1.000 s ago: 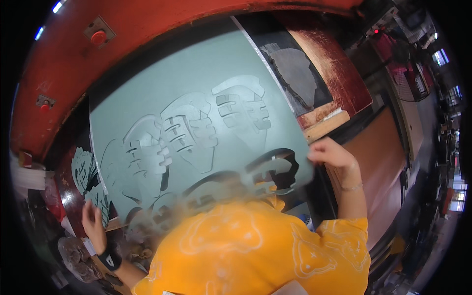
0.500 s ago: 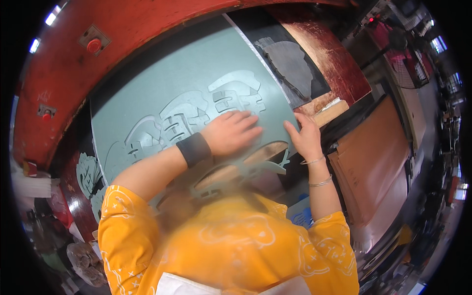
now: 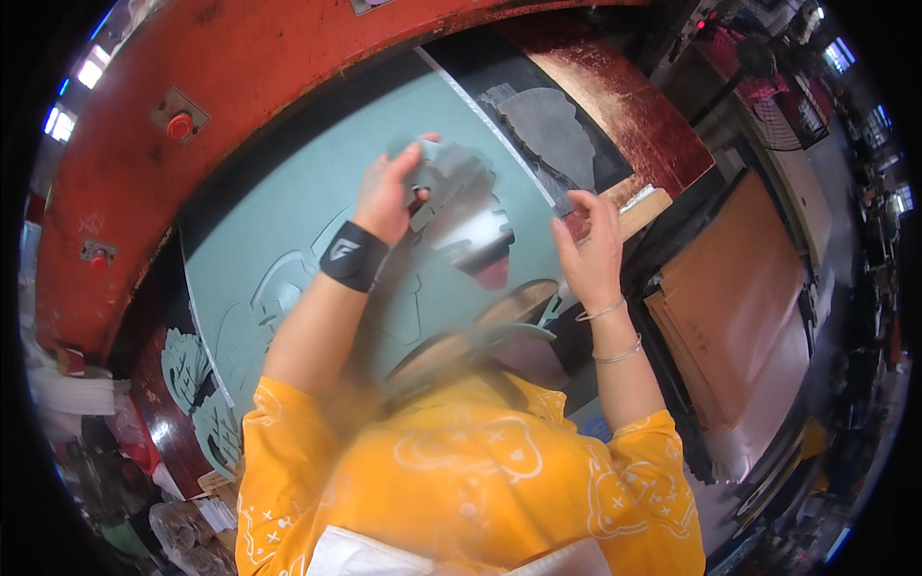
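A large grey-green sheet (image 3: 279, 197) with curved shapes cut into it lies before me. My left hand (image 3: 389, 197), with a black wristband, is closed on cut-out green pieces (image 3: 444, 161) above the sheet; motion blurs their outline, and I cannot tell how many there are. Just right of them, a hole (image 3: 471, 230) in the sheet shows a shiny surface below. My right hand (image 3: 594, 250), wearing bangles, hovers beside the sheet's right edge with its fingers apart, holding nothing. Larger curved openings run along the near edge of the sheet, partly hidden by my shirt.
A red machine body (image 3: 230, 77) with a red push button (image 3: 180, 126) arches over the far side. Dark grey scraps (image 3: 552, 125) lie beyond the sheet's right edge, near a wooden block (image 3: 645, 213). Brown sheets (image 3: 735, 298) are stacked at right; green scraps (image 3: 187, 370) lie at left.
My left hand has gone from lying flat on the sheet to farther up, now gripping cut pieces lifted out of it. A hole shows there. My right hand has come off the sheet's edge.
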Available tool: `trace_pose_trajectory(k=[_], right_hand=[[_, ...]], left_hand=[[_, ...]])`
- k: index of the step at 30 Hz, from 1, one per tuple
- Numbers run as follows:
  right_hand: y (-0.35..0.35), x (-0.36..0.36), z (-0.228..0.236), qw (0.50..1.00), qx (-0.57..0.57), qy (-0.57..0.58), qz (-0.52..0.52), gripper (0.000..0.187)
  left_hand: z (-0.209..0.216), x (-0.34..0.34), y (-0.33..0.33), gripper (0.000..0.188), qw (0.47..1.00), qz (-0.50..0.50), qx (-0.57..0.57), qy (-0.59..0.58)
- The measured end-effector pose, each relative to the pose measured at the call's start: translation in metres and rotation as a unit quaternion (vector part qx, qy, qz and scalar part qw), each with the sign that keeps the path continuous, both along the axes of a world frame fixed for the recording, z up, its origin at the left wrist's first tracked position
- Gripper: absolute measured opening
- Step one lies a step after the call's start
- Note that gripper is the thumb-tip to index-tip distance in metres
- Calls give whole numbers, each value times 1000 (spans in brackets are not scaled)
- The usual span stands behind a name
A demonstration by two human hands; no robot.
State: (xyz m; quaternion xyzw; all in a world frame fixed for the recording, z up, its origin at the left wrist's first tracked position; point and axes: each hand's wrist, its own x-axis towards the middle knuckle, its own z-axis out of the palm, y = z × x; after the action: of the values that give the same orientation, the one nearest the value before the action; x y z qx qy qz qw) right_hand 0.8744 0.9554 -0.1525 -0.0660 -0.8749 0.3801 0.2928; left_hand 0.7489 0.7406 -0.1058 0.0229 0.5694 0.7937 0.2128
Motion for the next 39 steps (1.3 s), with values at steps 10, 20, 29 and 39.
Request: trace_pose_trajectory(k=[10,20,29,39], right_hand=[[-78,-67,18,983,-131,-70,110,22],[-36,-47,-35,990,56,28,129,7],[-41,-50,-41,993,28,48,105,9],[-51,-44,-20,996,-23,-11,89,13]], left_hand=[[-37,-6,-13,31,999,-6,30,45],[66,-146,-105,32,930,184,49,315],[-11,69,-98,45,641,-222,-460,573],[-29,80,-100,55,666,-218,-458,547]])
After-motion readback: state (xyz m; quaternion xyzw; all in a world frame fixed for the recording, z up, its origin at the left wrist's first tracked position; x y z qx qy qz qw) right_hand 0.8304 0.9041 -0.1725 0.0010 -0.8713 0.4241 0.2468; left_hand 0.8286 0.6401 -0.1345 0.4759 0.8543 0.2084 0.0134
